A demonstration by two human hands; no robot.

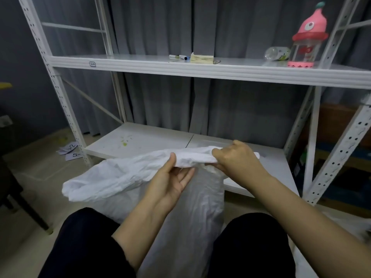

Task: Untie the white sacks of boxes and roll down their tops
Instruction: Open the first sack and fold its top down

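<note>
A white sack (pixel 192 213) stands on the floor between my knees. Its loose top (pixel 120 175) is drawn out sideways into a long crumpled band that droops to the left. My left hand (pixel 170 181) holds the band from below, palm up, thumb pressed on top of the fabric. My right hand (pixel 232 157) grips the band's right part in a fist, just above the sack's mouth. Whatever is inside the sack is hidden. Part of another white sack (pixel 307 263) shows at the lower right edge.
A white metal rack (pixel 180 69) stands just ahead; its low shelf (pixel 140 141) is right behind the sack. On the upper shelf are a pink bottle (pixel 305 39), a clear bottle on its side (pixel 277 54), markers and a small box. Paper slips (pixel 70 151) lie on the floor at left.
</note>
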